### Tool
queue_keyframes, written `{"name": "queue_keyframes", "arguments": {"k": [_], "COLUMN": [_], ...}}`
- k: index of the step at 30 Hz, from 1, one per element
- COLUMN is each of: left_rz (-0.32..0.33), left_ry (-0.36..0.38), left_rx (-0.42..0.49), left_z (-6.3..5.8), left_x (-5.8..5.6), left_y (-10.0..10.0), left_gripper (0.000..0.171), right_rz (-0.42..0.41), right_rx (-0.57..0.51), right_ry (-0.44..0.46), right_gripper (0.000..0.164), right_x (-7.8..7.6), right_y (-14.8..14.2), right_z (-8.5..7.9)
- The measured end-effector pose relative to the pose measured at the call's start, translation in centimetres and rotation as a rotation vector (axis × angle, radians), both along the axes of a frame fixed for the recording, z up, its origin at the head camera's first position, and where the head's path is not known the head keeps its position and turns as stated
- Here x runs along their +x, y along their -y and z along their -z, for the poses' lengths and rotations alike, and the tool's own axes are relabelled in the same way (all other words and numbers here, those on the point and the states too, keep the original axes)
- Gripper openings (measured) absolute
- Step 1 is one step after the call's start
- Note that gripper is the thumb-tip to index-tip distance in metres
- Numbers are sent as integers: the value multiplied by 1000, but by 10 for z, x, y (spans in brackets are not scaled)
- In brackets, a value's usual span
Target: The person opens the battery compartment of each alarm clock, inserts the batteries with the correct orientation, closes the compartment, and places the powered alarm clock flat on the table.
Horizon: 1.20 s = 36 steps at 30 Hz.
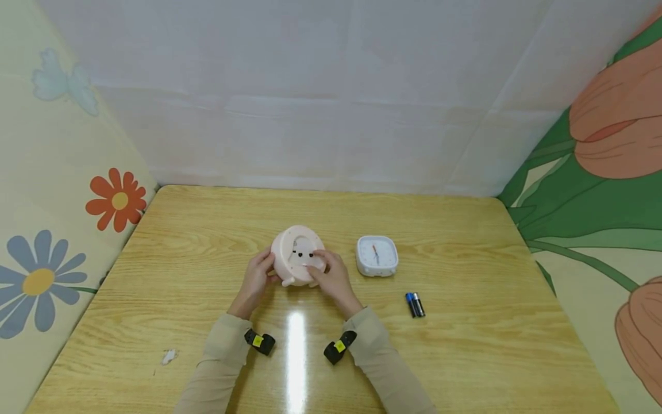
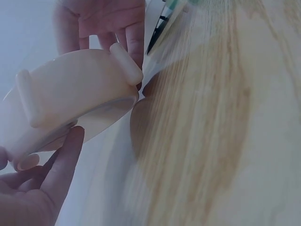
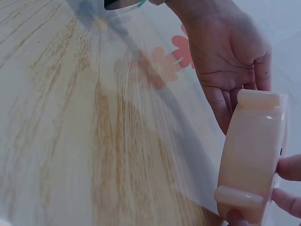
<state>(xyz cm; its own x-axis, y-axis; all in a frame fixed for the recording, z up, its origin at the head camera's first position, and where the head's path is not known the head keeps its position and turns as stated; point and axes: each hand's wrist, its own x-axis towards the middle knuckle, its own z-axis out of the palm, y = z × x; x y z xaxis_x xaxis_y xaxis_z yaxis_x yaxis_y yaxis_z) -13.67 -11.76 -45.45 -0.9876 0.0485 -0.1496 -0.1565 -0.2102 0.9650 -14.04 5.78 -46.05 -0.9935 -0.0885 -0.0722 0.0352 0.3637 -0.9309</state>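
A round pale pink clock [image 1: 287,261] with two stubby peg feet is held by both hands, its recessed side with small black marks turned up. My left hand [image 1: 256,282] grips its left side; in the left wrist view a left finger [image 2: 70,146] reaches under the rim. On the right side, my right hand [image 1: 333,282] holds it with thumb and index finger on the recessed side. The right wrist view shows the clock's side wall [image 3: 249,150] and both feet, with right fingertips [image 3: 288,168] at its edge. The fingers beneath are partly hidden.
A white squarish clock [image 1: 377,256] lies face up to the right of the hands. Nearer the front are two batteries [image 1: 415,305], side by side. A small whitish scrap [image 1: 169,356] lies on the wooden table [image 1: 465,356] at front left. Fabric walls [image 1: 331,115] border the table.
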Motion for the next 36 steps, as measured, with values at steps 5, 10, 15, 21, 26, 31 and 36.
{"name": "queue_keyframes", "arguments": {"k": [5,10,15,21,26,31,36], "left_rz": [-29,-59,-71,-60,-78,-99,-107], "left_ry": [22,21,16,10,32,61,74], "left_rx": [-40,-71,-100,-129,-183,-234,-250], "left_z": [0,1,3,6,6,5,6], "left_x": [-1,-2,-3,-5,-4,-4,-5], "left_y": [0,0,0,1,2,2,3], "left_gripper": [41,39,39,40,41,41,40], "right_rz": [-1,4,9,6,9,0,-6], "right_rx": [27,42,83,116,124,137,142], "right_ry": [-6,3,-9,-5,10,-6,-19], "right_gripper": [36,37,37,37,36,35,35], "right_x": [0,0,-1,-1,-2,-2,-1], "right_y": [-1,-1,-2,-3,-4,-5,-5], "right_z": [0,0,0,0,1,1,-1]}}
